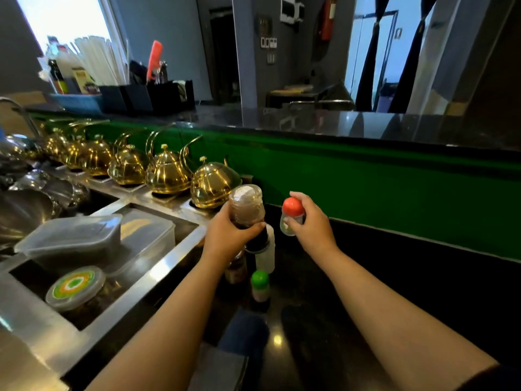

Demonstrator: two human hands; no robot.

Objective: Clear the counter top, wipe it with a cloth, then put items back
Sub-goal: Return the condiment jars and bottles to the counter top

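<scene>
Left hand (225, 235) grips a tall clear-capped grinder jar (248, 210) of dark spice, fingers curled round its body, base apparently lifted off the dark counter top (366, 277). Right hand (307, 221) pinches a small glass shaker with a red cap (291, 214) between thumb and fingers, held in the air just right of the jar. Below the hands, on the counter: a white bottle (266, 255), a green-capped bottle (260, 286) and a dark jar (235, 268), crowded close. A dark blue cloth (242, 331) lies at the near edge. To the left, a steel well (180, 249) holds lidded plastic containers (84, 241); a row of brass teapots (214, 184) stands behind. Whether items are being cleared or returned cannot be told. Risks, as judgement: the jar's base hangs directly over the white bottle, so a low pass could tip it into its neighbours. The shaker is held by a light pinch near the cap; a loose cap or slip would drop glass on hard stone. Both hands are loaded, so neither is free to catch anything. Setting items near the well's edge invites a fall.
</scene>
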